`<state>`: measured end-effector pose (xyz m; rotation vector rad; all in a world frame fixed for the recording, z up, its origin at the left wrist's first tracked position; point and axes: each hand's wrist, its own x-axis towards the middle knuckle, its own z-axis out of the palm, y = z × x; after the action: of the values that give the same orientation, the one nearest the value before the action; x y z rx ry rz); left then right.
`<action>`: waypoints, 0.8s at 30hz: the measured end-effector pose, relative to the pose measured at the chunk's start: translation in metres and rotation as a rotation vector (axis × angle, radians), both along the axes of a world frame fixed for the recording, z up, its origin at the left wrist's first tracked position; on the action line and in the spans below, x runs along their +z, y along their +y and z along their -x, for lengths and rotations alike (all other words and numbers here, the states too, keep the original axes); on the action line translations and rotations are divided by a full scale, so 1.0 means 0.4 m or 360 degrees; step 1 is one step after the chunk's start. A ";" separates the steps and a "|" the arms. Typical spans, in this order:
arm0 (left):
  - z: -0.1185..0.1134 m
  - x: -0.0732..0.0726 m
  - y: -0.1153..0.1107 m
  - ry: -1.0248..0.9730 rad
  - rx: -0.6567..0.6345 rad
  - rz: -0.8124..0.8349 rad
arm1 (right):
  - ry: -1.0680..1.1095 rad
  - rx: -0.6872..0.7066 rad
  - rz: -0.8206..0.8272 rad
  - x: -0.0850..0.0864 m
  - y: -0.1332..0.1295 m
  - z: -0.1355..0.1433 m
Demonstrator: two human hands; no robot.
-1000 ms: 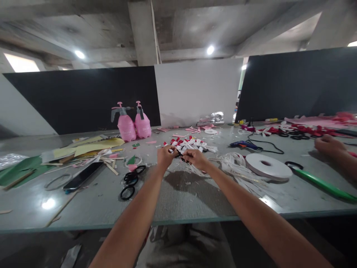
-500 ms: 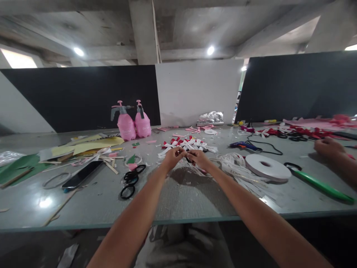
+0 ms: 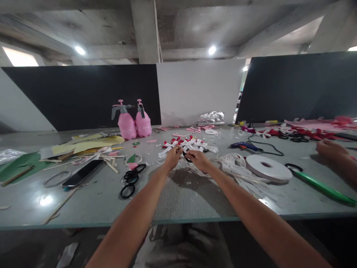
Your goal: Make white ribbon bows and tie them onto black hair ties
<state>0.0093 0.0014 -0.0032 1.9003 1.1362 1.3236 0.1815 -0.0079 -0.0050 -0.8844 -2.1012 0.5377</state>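
My left hand (image 3: 173, 157) and my right hand (image 3: 197, 160) are close together over the middle of the table. Between them is a small black band (image 3: 187, 159), pinched by the closed fingers of my right hand. The fingertips of my left hand are pressed together at its upper left end; fine detail there is too small to tell. Just behind my hands lies a pile of white and red ribbon bows (image 3: 192, 143). Loose white ribbon (image 3: 234, 163) runs to the right, beside a white ribbon roll (image 3: 268, 168).
Black bands (image 3: 128, 190), a phone (image 3: 82, 174) and yellow sheets (image 3: 89, 146) lie left. Two pink spray bottles (image 3: 127, 125) stand behind. At right are a blue glue gun (image 3: 244, 146), a green wrapped object (image 3: 325, 188) and another person's hand (image 3: 331, 150).
My hands have drawn slightly apart, and more of the black band shows between them. The other person's hand at right has shifted a little.
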 end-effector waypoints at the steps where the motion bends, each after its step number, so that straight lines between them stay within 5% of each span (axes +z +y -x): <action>1: -0.005 -0.002 0.005 -0.0111 0.0015 0.0036 | 0.0000 0.0002 -0.0024 0.005 -0.005 0.004; 7: -0.025 -0.013 0.024 -0.0501 0.0004 0.0228 | -0.0011 0.0006 -0.0171 0.031 -0.033 0.017; 13: 0.042 0.013 0.020 -0.1037 0.0290 0.0510 | 0.0254 0.0108 -0.0128 0.047 -0.060 0.025; 15: 0.052 0.027 0.009 -0.1159 0.0035 0.0472 | 0.0358 0.0013 -0.0034 0.044 -0.047 0.022; 17: 0.037 0.035 -0.007 -0.1037 -0.0151 0.0470 | 0.0464 -0.0078 0.0101 0.034 -0.026 0.015; 24: -0.045 0.022 -0.044 -0.0337 -0.0324 0.0385 | 0.0671 -0.0045 0.0283 0.005 0.003 -0.008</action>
<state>0.0273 -0.0161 0.0056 1.6121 0.9244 1.1847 0.1849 -0.0066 -0.0029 -0.8149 -1.6750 0.8280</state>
